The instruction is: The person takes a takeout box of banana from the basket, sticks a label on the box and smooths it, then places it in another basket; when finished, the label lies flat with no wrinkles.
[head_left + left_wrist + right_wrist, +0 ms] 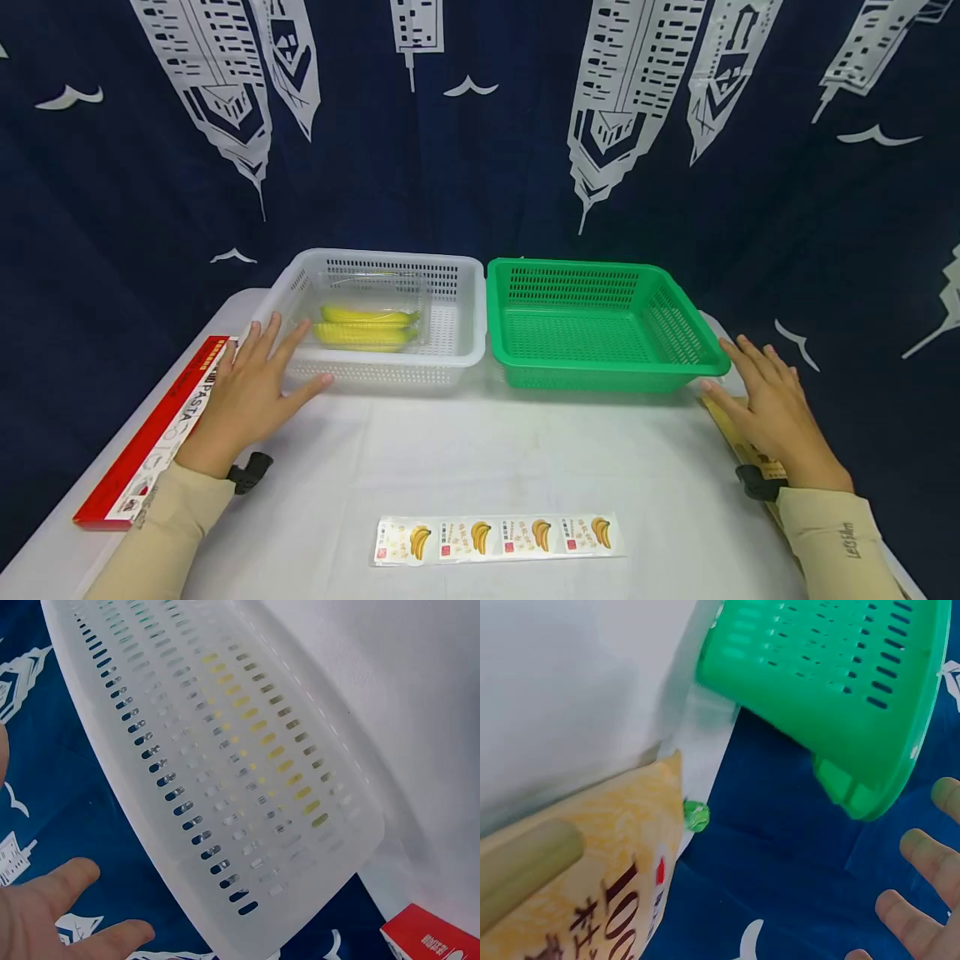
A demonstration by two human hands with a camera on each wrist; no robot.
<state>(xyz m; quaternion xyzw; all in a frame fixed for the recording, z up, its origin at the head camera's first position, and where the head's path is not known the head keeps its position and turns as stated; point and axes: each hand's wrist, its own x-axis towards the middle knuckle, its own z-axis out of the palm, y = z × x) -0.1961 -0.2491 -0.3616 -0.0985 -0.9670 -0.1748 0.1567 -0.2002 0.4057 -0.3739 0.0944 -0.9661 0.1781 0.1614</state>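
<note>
My left hand (251, 400) hovers with straight, spread fingers at the front left corner of a white perforated basket (382, 364). Inside that basket lies a clear plastic box (375, 289) with yellow bananas (365, 335) in it. My right hand (772, 412) is likewise spread out beside the front right corner of a green basket (607, 377), with nothing in its grasp. In the right wrist view, the fingers (911, 922) appear apart from the green basket. Whether the left fingertips touch the white rim, I cannot tell.
A strip of banana-picture labels (498, 539) lies near the table's front. Along the left edge is a red and white pasta box (150, 450). A yellow printed bag (622, 847) and a small green wrapped item (697, 816) lie by the right edge.
</note>
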